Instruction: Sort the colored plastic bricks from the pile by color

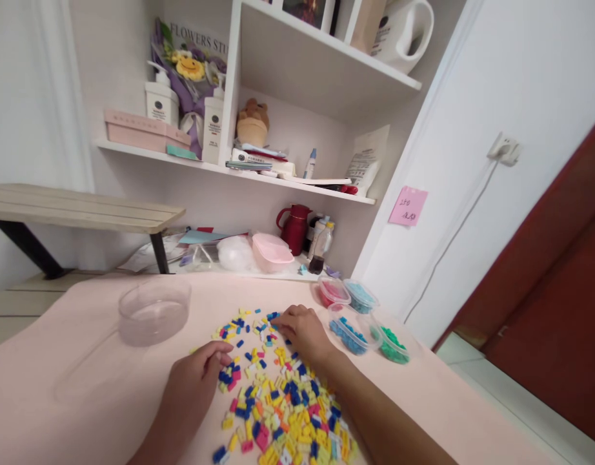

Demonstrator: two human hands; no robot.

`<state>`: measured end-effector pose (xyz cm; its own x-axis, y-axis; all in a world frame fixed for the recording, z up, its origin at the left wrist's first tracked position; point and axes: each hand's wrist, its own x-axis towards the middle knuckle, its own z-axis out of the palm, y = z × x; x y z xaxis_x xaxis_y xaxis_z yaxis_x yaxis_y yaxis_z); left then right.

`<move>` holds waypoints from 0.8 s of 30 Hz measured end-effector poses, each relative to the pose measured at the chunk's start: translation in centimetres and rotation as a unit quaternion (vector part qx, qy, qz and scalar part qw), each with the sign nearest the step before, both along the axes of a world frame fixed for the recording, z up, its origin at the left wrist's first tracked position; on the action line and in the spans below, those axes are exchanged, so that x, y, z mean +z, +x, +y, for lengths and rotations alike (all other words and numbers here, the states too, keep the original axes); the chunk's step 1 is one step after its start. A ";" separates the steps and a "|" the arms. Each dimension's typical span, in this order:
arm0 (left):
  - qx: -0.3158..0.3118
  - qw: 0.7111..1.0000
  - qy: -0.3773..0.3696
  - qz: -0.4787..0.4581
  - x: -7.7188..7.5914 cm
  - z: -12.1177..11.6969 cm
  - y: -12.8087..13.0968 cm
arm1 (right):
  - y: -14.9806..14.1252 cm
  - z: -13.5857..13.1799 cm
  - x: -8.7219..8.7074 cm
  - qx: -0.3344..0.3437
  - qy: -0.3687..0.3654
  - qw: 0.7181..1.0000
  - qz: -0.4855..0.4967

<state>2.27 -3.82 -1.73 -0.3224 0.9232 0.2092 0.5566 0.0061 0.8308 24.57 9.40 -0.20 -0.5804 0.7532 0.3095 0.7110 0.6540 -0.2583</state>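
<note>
Two hands on a pink table [84, 387], both in a scatter of small coloured bricks [278, 400]. Left hand [195, 371] curls, fingertips pressed together on bricks at the pile's left edge. Right hand [302, 329] pinches a blue brick [273, 316] at the far edge. Four tubs [358, 316] of sorted bricks stand just right.

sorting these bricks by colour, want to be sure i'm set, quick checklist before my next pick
1. Bricks within reach of both hands: ok, spread loose on the cloth.
2. Right hand on the pile: ok, fingertips at blue bricks on its far edge.
3. Left hand free: cannot tell, fingers curl at the pile's left edge.
4. Colour tubs open: ok, red tub, light-blue tub, blue tub, green tub all lidless.
5. Clear bowl ready: ok, upright, no bricks inside.
</note>
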 end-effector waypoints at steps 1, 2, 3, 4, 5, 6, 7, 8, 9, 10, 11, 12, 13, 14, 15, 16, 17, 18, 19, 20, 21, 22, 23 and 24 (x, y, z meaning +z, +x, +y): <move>0.000 1.000 0.000 -0.001 0.0 0.0 0.0 | 0.0 -0.1 0.1 0.001 -0.002 1.000 -0.002; 0.002 1.000 -0.001 -0.001 0.1 0.0 0.0 | 0.0 -0.1 0.2 0.002 -0.005 1.000 -0.002; 0.004 1.000 -0.003 -0.001 0.1 0.0 0.0 | 0.0 -0.1 0.3 0.002 -0.008 1.000 -0.002; 0.005 1.000 -0.004 0.000 0.1 0.1 0.0 | -0.1 -0.2 0.3 0.001 -0.011 1.000 -0.003; 0.006 1.000 -0.005 0.001 0.1 0.1 -0.1 | -0.1 -0.2 0.3 -0.003 -0.013 1.000 -0.004; 0.005 1.000 -0.006 0.002 0.2 0.1 -0.1 | -0.2 -0.3 0.4 -0.007 -0.013 1.000 -0.007; 0.005 1.000 -0.007 0.003 0.2 0.1 -0.1 | -0.3 -0.4 0.5 -0.012 -0.012 1.000 -0.012; 0.004 1.000 -0.009 0.004 0.3 0.1 -0.1 | -0.4 -0.5 0.7 -0.018 -0.008 1.000 -0.024; 0.005 1.000 -0.010 0.005 0.3 0.1 -0.1 | -0.5 -0.7 1.0 -0.026 -0.001 0.999 -0.040; 0.007 1.000 -0.009 0.005 0.4 0.0 -0.1 | -0.5 -0.8 1.5 -0.035 0.007 0.998 -0.058; 0.009 1.000 -0.009 0.005 0.4 0.0 -0.1 | -0.4 -0.9 2.2 -0.045 0.016 0.996 -0.076; 0.011 1.000 -0.009 0.005 0.4 -0.1 -0.1 | -0.2 -1.0 3.0 -0.054 0.023 0.994 -0.089; 0.012 1.000 -0.011 0.004 0.4 -0.1 -0.1 | 0.1 -1.0 4.0 -0.065 0.030 0.993 -0.098; 0.013 1.000 -0.014 0.002 0.4 -0.1 -0.1 | 0.7 -1.0 5.0 -0.079 0.036 0.991 -0.103; 0.014 1.000 -0.018 0.000 0.3 -0.1 -0.1 | 1.4 -0.9 6.0 -0.097 0.043 0.988 -0.108; 0.013 1.000 -0.022 -0.002 0.3 -0.1 -0.1 | 2.1 -0.9 7.0 -0.129 0.052 0.983 -0.119; 0.011 1.000 -0.025 -0.004 0.2 0.0 -0.1 | 3.0 -0.8 7.8 -0.169 0.060 0.975 -0.131; 0.010 1.000 -0.026 -0.005 0.2 0.1 -0.1 | 3.8 -0.7 8.5 -0.201 0.064 0.967 -0.140; 0.011 1.000 -0.028 -0.007 0.2 0.1 -0.1 | 4.6 -0.6 8.9 -0.233 0.063 0.959 -0.152; 0.011 0.999 -0.031 -0.008 0.2 0.2 -0.2 | 5.3 -0.6 9.1 -0.261 0.059 0.950 -0.161; 0.013 0.999 -0.035 -0.010 0.3 0.3 -0.2 | 5.9 -0.5 9.1 -0.283 0.052 0.943 -0.170; 0.015 0.999 -0.041 -0.010 0.4 0.3 -0.2 | 6.3 -0.4 8.9 -0.301 0.046 0.936 -0.179; 0.018 0.999 -0.047 -0.011 0.4 0.4 -0.2 | 6.6 -0.4 8.7 -0.314 0.040 0.930 -0.185; 0.020 0.998 -0.053 -0.012 0.5 0.4 -0.2 | 6.8 -0.3 8.5 -0.323 0.037 0.926 -0.190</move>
<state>2.06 -3.44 -1.20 -0.3627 0.9261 0.1040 0.5349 0.1155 0.8370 31.33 9.07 8.25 -0.0932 0.9662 0.2405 0.9905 0.0656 0.1205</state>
